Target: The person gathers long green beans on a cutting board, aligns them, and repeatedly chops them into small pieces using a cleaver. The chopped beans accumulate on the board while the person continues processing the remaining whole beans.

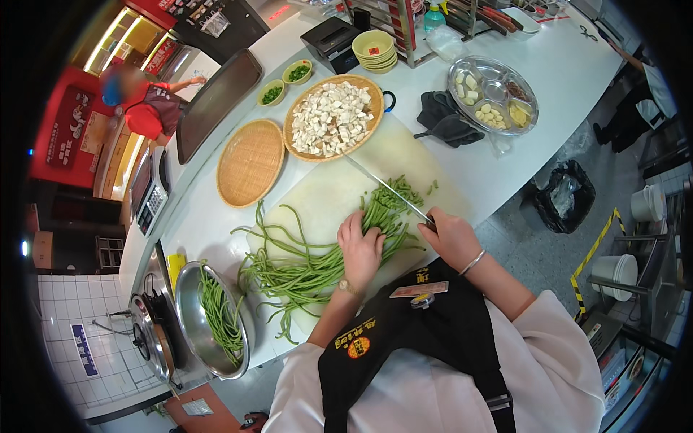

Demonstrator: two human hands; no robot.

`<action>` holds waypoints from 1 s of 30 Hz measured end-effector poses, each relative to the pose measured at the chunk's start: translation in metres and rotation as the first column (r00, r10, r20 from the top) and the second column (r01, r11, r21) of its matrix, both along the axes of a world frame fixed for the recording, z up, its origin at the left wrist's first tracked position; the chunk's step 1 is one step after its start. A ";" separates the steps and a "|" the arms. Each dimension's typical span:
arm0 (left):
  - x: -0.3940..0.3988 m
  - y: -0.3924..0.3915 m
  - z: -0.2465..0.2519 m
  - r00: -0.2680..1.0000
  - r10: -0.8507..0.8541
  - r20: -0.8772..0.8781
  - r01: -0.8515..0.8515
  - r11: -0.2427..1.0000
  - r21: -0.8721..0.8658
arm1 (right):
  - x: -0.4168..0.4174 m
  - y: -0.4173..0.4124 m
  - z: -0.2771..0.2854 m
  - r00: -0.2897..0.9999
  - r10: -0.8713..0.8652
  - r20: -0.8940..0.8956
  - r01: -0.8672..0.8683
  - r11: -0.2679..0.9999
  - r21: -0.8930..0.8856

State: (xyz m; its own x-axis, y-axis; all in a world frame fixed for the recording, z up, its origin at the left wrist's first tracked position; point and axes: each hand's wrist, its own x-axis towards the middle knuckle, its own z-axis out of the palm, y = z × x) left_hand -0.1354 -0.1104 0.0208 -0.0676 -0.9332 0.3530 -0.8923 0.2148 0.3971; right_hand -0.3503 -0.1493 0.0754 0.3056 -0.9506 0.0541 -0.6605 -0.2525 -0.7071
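My right hand (450, 238) grips the handle of a kitchen knife (394, 190). Its long blade lies across a heap of cut green bean pieces (385, 207) on a pale cutting board (308, 190). Just left of the blade, my left hand (359, 248) holds down a bundle of long green beans (303, 265). The uncut lengths trail leftward over the board and past its edge. More long beans (221, 319) rest in a steel bowl (187, 292) at the lower left.
A wicker basket (373, 128) of white cubes touches the board's far edge, beside a bare wicker basket (250, 162). A divided steel tray (533, 103) and black cloth (446, 116) lie right. A scale (151, 203) stands left. Another person (146, 111) is across the counter.
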 end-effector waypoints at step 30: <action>-0.016 0.000 -0.007 0.992 -0.034 0.124 0.054 0.986 -0.157 | -0.002 0.007 0.000 0.996 0.028 -0.080 -0.028 1.000 0.002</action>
State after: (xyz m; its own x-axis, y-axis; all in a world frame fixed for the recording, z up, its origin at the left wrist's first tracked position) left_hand -0.1511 -0.1108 0.0140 -0.1584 -0.8609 0.4836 -0.9198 0.3067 0.2447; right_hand -0.3524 -0.1419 0.0750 0.3355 -0.9416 0.0278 -0.7074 -0.2713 -0.6527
